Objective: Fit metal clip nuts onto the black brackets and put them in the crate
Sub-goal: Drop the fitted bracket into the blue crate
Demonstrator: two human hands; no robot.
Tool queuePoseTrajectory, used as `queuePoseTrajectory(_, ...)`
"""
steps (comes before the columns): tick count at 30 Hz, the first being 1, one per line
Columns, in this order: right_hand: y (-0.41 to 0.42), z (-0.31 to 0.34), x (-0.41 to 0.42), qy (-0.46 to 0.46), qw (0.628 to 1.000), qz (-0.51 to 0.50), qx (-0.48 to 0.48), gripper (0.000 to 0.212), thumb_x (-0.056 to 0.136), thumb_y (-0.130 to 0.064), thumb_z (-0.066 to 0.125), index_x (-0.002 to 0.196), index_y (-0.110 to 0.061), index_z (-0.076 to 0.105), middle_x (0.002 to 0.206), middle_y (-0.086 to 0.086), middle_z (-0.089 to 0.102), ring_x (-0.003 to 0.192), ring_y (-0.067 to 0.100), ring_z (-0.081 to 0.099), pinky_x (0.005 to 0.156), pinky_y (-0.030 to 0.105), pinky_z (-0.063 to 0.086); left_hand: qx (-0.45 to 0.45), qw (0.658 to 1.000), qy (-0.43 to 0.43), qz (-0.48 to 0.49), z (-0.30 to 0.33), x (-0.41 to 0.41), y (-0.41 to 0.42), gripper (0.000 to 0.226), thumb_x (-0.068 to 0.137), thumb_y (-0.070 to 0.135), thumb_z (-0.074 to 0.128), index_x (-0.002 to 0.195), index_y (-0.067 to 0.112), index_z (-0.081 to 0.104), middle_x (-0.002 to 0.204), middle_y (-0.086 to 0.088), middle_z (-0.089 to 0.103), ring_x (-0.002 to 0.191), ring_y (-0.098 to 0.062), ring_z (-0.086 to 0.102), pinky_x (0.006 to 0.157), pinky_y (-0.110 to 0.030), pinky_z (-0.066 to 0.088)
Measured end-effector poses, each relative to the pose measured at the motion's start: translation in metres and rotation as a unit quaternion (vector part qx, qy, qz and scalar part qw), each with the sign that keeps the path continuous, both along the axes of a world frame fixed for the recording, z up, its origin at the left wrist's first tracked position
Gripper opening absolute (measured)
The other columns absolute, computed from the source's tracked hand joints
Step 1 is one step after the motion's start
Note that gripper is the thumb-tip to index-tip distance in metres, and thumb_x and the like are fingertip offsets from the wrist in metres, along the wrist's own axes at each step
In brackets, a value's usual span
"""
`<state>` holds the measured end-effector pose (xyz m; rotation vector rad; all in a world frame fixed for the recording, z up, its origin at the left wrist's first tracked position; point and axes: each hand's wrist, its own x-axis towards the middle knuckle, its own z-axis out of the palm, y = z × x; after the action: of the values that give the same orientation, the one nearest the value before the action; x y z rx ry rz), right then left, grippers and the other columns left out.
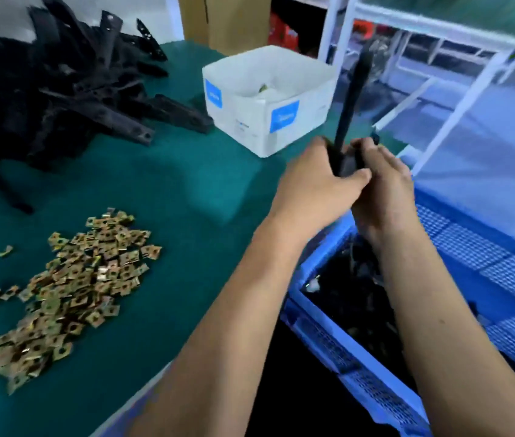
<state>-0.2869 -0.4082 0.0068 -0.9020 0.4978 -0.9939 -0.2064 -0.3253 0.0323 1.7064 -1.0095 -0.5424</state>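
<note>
Forearms reached forward over blue crate (357, 367) | left hand (313, 184) and right hand (382, 184) curled round lower end of black bracket (352, 99), held upright | clip nuts (70, 288) heaped on green table (171, 184) | bracket pile (54, 89) beyond

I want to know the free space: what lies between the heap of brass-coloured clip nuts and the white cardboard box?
In the head view, only bare green table cover lies between the clip nuts and the white box.
</note>
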Motion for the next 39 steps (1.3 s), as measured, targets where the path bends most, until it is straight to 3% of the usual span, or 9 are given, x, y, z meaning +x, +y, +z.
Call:
queuePoseTrajectory(6, -0.061, -0.091, -0.115, 0.134, 0.965, -0.126, 0.189, 0.014, 0.104, -0.014, 0.054, 0.113, -0.003, 0.058, 0.110, 0.031, 0.057, 0.089, 0.033, 0.063, 0.077, 0.038, 0.056, 0.185, 0.977, -0.004, -0.109, -0.069, -0.091, -0.072, 0.061, 0.081, 0.045, 0.076, 0.127, 0.015, 0.050, 0.130, -0.012, 0.064, 0.121, -0.030, 0.060, 0.094, -0.038, 0.050)
queuePoseTrajectory(9, -0.069, -0.138, -0.157, 0.210, 0.921, -0.169, 0.281, 0.012, 0.104, -0.011, 0.053, 0.110, -0.004, 0.060, 0.106, 0.023, 0.062, 0.078, 0.029, 0.062, 0.064, 0.038, 0.053, 0.238, 0.959, 0.047, -0.148, -0.112, -0.116, -0.083, 0.053, 0.077, 0.043, 0.076, 0.118, 0.021, 0.051, 0.121, -0.005, 0.065, 0.115, -0.027, 0.062, 0.092, -0.036, 0.051)
queuePoseTrajectory(14, -0.065, -0.190, -0.184, 0.222, 0.869, -0.224, 0.381, 0.030, 0.104, 0.000, 0.050, 0.133, 0.004, 0.052, 0.142, 0.028, 0.052, 0.123, 0.040, 0.059, 0.103, 0.044, 0.052, 0.260, 0.955, 0.028, -0.143, -0.150, -0.132, -0.086, 0.043, 0.067, 0.048, 0.070, 0.100, 0.028, 0.052, 0.104, 0.005, 0.065, 0.100, -0.022, 0.063, 0.075, -0.032, 0.045)
queuePoseTrajectory(18, -0.055, -0.188, -0.169, 0.260, 0.846, -0.265, 0.383, 0.021, 0.098, 0.006, 0.054, 0.119, 0.006, 0.056, 0.123, 0.030, 0.060, 0.095, 0.040, 0.069, 0.088, 0.043, 0.062, 0.230, 0.966, 0.019, -0.121, -0.153, -0.126, -0.088, 0.029, 0.075, 0.037, 0.070, 0.097, 0.031, 0.052, 0.097, 0.010, 0.060, 0.090, -0.015, 0.061, 0.070, -0.028, 0.045)
queuePoseTrajectory(21, -0.049, -0.170, -0.146, 0.295, 0.861, -0.257, 0.325, 0.008, 0.091, 0.010, 0.054, 0.094, 0.004, 0.058, 0.086, 0.021, 0.063, 0.059, 0.027, 0.063, 0.051, 0.031, 0.056, 0.181, 0.978, -0.026, -0.098, -0.141, -0.114, -0.087, 0.021, 0.081, 0.029, 0.070, 0.098, 0.030, 0.059, 0.098, 0.013, 0.066, 0.094, -0.014, 0.064, 0.078, -0.028, 0.049)
queuePoseTrajectory(24, -0.042, -0.146, -0.114, 0.333, 0.894, -0.223, 0.202, 0.020, 0.091, 0.003, 0.058, 0.073, -0.005, 0.057, 0.058, 0.009, 0.057, 0.048, 0.020, 0.051, 0.044, 0.025, 0.044, 0.116, 0.987, -0.073, -0.084, -0.117, -0.098, -0.084, 0.017, 0.086, 0.021, 0.067, 0.100, 0.030, 0.062, 0.097, 0.015, 0.069, 0.095, -0.011, 0.065, 0.079, -0.026, 0.048)
queuePoseTrajectory(28, -0.034, -0.099, -0.073, 0.441, 0.867, -0.232, -0.019, 0.013, 0.088, -0.021, 0.072, 0.089, -0.008, 0.071, 0.082, 0.008, 0.075, 0.071, 0.016, 0.064, 0.069, 0.033, 0.051, 0.014, 0.996, -0.082, -0.042, -0.077, -0.071, -0.074, 0.019, 0.086, 0.014, 0.067, 0.102, 0.023, 0.066, 0.092, 0.011, 0.072, 0.087, -0.013, 0.068, 0.083, -0.033, 0.056)
queuePoseTrajectory(32, -0.016, -0.046, -0.030, 0.457, 0.825, -0.251, -0.216, 0.005, 0.090, -0.021, 0.068, 0.092, -0.018, 0.070, 0.074, -0.008, 0.069, 0.065, 0.004, 0.060, 0.063, 0.025, 0.044, -0.062, 0.996, -0.065, 0.014, -0.042, -0.033, -0.051, 0.020, 0.082, 0.012, 0.065, 0.096, 0.026, 0.065, 0.078, 0.016, 0.069, 0.074, -0.008, 0.068, 0.080, -0.035, 0.059)
queuePoseTrajectory(39, 0.060, 0.003, 0.081, 0.407, 0.813, -0.100, -0.405, 0.015, 0.086, -0.024, 0.058, 0.096, -0.021, 0.068, 0.080, 0.001, 0.072, 0.076, 0.026, 0.066, 0.065, 0.036, 0.049, -0.117, 0.978, -0.059, 0.161, -0.007, 0.066, 0.043, 0.019, 0.078, 0.016, 0.066, 0.094, 0.026, 0.067, 0.080, 0.015, 0.072, 0.072, -0.006, 0.069, 0.079, -0.039, 0.060)
